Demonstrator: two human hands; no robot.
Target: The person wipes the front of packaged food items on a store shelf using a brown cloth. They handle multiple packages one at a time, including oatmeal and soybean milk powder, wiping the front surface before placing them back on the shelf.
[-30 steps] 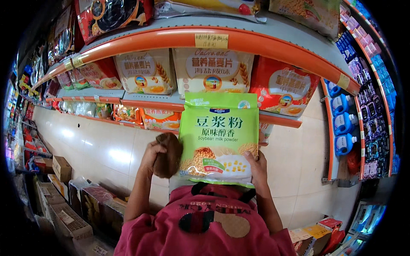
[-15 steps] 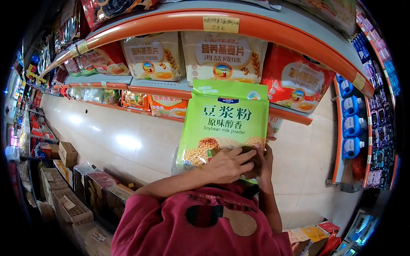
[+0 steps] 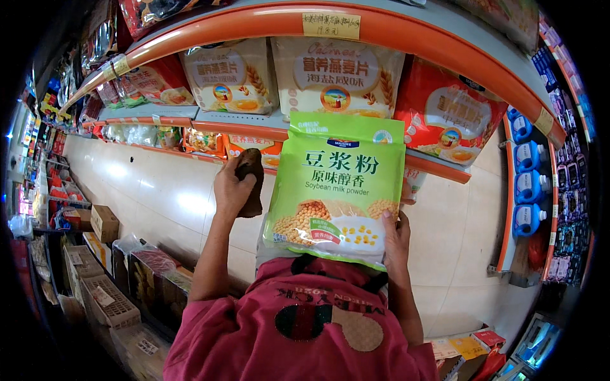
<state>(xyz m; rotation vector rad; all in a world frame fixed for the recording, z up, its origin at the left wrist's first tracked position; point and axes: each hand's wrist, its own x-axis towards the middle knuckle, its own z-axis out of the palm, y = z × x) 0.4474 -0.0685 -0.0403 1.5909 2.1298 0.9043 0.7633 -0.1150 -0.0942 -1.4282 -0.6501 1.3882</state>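
Observation:
A green food bag with soybeans pictured on it stands upright before my chest, its front turned up toward me. My right hand grips the lower right edge, thumb on the front and the other fingers behind. To the left of the bag, my left hand is closed around a folded dark brown cloth. The cloth hangs apart from the bag. What supports the bag's bottom edge is hidden.
Ahead, an orange-edged shelf arches over a lower one with white oatmeal bags and a red bag. Blue jugs line the right rack. Cartons and a beige crate stand at left on the tiled floor.
My left hand has moved left off the bag's lower front, carrying the brown cloth with it. The bag's lower picture is now uncovered. My right hand keeps its hold on the edge.

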